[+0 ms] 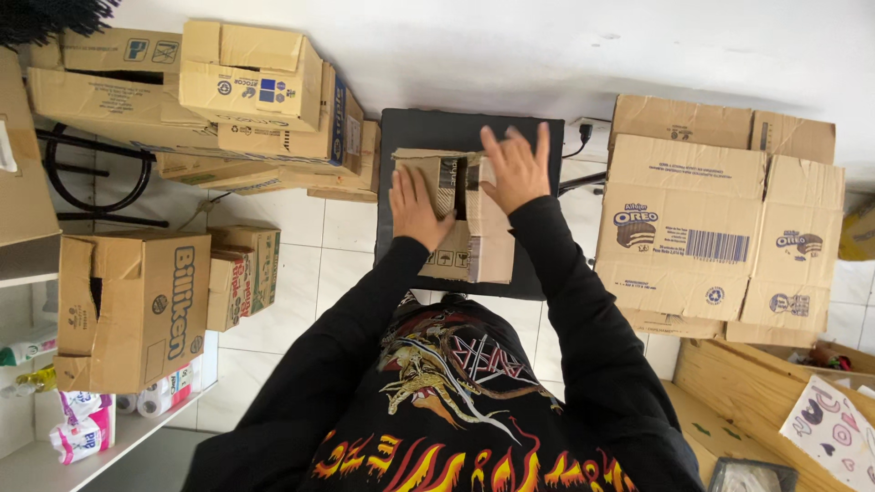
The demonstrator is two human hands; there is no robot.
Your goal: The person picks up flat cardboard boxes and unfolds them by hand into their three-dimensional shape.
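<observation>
Cardboard box (456, 239), both hands pressing flaps — interior hidden

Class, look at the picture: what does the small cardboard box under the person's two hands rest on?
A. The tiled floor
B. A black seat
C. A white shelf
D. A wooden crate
B: the small cardboard box, with the left hand and right hand flat on its flaps, sits on the black seat.
</observation>
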